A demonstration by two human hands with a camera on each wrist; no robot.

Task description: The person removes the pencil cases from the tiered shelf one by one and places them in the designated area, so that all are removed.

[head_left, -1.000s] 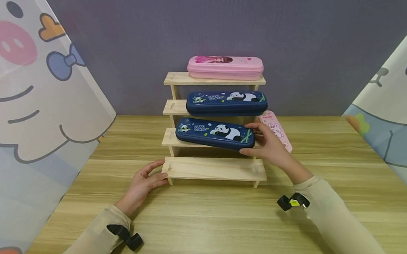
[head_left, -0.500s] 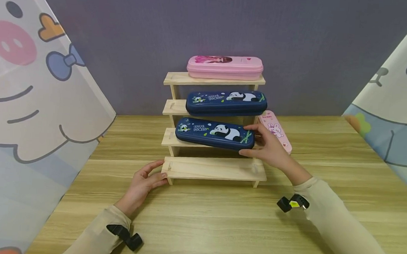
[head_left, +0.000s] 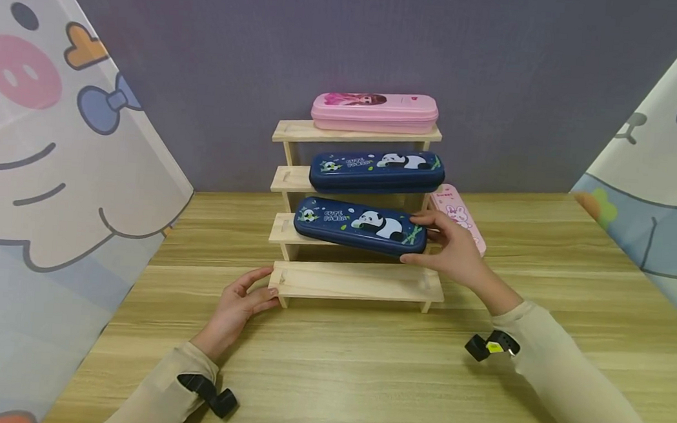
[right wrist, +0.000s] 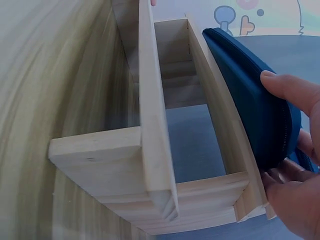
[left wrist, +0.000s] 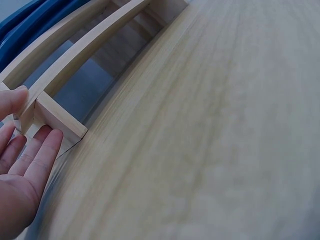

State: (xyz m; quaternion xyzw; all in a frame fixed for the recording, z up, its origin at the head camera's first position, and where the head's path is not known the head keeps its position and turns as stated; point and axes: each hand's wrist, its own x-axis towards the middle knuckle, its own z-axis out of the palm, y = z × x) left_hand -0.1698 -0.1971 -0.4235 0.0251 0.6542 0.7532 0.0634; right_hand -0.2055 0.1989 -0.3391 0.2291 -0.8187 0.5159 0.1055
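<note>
A tiered wooden rack [head_left: 363, 281] stands on the table with four-sided plank steps rising to the back. My left hand [head_left: 244, 304] holds its lower left corner, the thumb on the front edge and the fingers against the side leg [left wrist: 60, 117]. On the second step from the bottom lies a navy panda pencil case [head_left: 361, 224], slightly askew, its right end lower. My right hand [head_left: 451, 252] grips that right end between thumb and fingers. A similar navy panda pencil case [head_left: 378, 172] sits one step above. A pink pencil case [head_left: 375, 112] rests on the top step.
Behind the rack's right side, a pink pencil case with a rabbit print [head_left: 458, 213] lies on the wooden table [head_left: 329, 366]. A grey wall [head_left: 497, 85] rises close behind. Cartoon-printed panels flank both sides.
The right hand has shifted slightly right and toward the front, and the lower panda pencil case has moved with it, its right end swinging a little forward. The left hand has stayed put.
</note>
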